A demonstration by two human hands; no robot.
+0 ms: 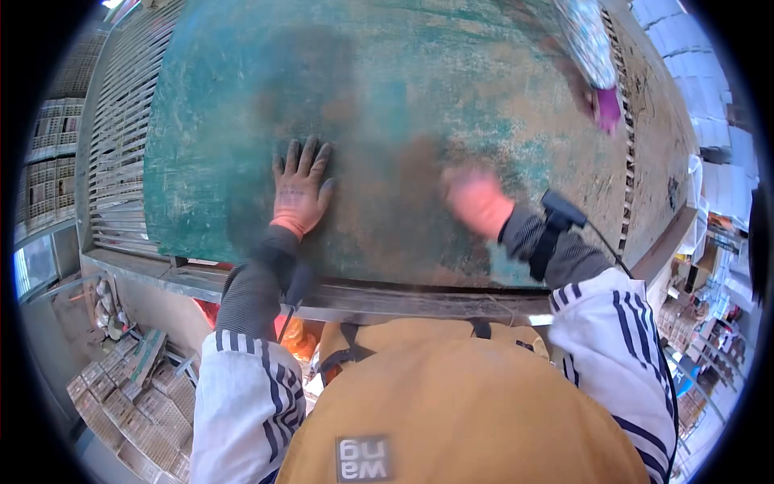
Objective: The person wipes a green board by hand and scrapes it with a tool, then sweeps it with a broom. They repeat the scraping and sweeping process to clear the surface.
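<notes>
My left hand (301, 189), in an orange work glove with dark fingers, lies flat with its fingers spread on a worn green board (193, 185). The board's paint is rubbed through in brown patches. To its right, my right hand (479, 200), in a similar glove, is over the board and smeared by motion. Its fingers cannot be made out, nor whether it holds anything. A small black device (563, 208) with a cable is strapped to my right wrist.
Another person's purple-gloved hand (607, 110) with a patterned sleeve is at the upper right. A slatted rack (129, 129) borders the board on the left. Stacked crates (141, 399) stand at lower left. A wooden edge (419, 300) runs along the front, before my tan apron (459, 403).
</notes>
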